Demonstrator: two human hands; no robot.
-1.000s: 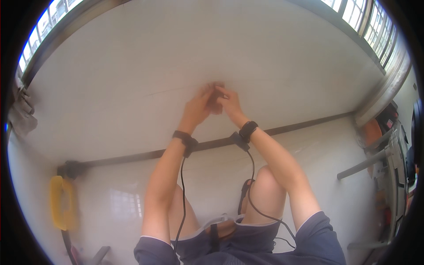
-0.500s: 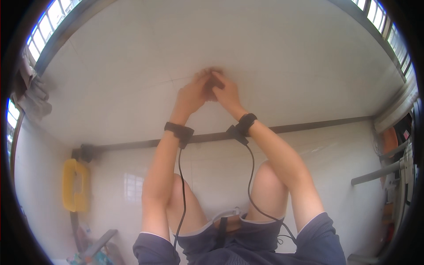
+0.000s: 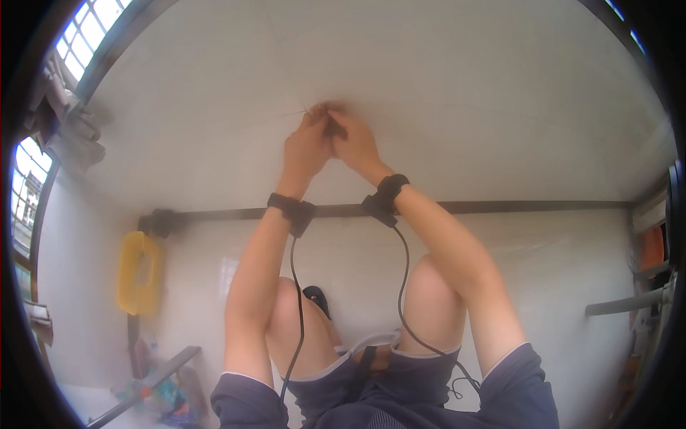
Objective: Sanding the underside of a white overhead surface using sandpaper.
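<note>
My left hand (image 3: 307, 148) and my right hand (image 3: 355, 143) meet above the white surface (image 3: 457, 143), beyond its dark edge strip. The fingers of both are bent and closed together at the tips. Between them lies a dark, reddish-brown patch; haze and the fingers hide whether it is a small thing or shadow. Each wrist wears a black band, the left band (image 3: 291, 209) and the right band (image 3: 388, 194), with a black cable running back along the forearm.
A yellow plastic container (image 3: 138, 273) stands at the left, near the end of the dark strip (image 3: 529, 207). Below it are a grey bar (image 3: 168, 368) and colourful bags. Crumpled cloth (image 3: 75, 136) hangs at the far left. A grey bar (image 3: 625, 303) juts in at the right.
The view has shifted and turned slightly, so the surroundings sit differently. My hands stay together with closed fingers; they appear slightly farther left. A dark shoe now shows beside my left knee.
</note>
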